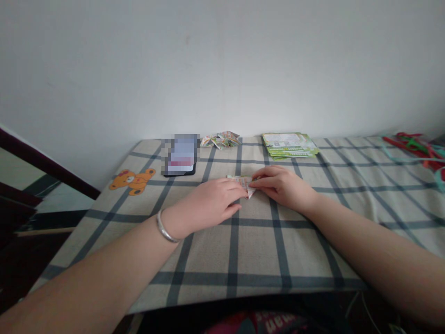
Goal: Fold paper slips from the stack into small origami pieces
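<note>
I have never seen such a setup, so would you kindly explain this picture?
There is no machine here: a person works bare-handed, seen by one camera worn on the head, looking forward and down. The left hand, with a bracelet near its wrist, and the right hand both have fingers on a small folded paper. On the checked cloth beyond lie a phone, its screen pixelated, a folded paper shape and a stack of green printed sheets, with a cartoon bear at left.
</note>
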Demonstrator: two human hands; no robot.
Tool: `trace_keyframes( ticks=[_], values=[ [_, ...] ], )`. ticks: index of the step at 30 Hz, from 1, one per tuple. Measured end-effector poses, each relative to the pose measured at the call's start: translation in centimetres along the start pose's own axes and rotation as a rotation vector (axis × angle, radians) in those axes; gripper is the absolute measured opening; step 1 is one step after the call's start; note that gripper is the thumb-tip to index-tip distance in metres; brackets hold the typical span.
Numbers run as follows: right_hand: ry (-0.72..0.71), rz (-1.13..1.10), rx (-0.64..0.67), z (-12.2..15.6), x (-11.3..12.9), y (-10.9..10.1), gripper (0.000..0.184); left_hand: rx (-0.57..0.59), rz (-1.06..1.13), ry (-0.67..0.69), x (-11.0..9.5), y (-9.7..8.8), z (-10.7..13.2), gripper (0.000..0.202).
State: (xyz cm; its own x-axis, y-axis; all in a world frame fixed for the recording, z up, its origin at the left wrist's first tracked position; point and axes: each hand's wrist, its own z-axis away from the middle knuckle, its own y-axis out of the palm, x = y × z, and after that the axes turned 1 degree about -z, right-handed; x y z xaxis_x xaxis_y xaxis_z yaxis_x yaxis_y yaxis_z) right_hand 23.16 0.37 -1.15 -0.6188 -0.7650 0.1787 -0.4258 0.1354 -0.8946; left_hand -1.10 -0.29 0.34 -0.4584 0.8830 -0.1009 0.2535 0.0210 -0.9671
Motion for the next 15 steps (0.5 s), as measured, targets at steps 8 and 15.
trace_keyframes(
  ticks=[8,15],
  values=[
    [0.035,0.006,-0.003,-0.11,0.19,0.15,0.025,-0.021,0.004,0.024,0.12,0.12,0.07,0.034],
    [0.049,0.031,0.005,-0.20,0.46,0.13,0.024,-0.019,-0.069,0.028,-0.26,0.23,0.06,0.031]
  ],
)
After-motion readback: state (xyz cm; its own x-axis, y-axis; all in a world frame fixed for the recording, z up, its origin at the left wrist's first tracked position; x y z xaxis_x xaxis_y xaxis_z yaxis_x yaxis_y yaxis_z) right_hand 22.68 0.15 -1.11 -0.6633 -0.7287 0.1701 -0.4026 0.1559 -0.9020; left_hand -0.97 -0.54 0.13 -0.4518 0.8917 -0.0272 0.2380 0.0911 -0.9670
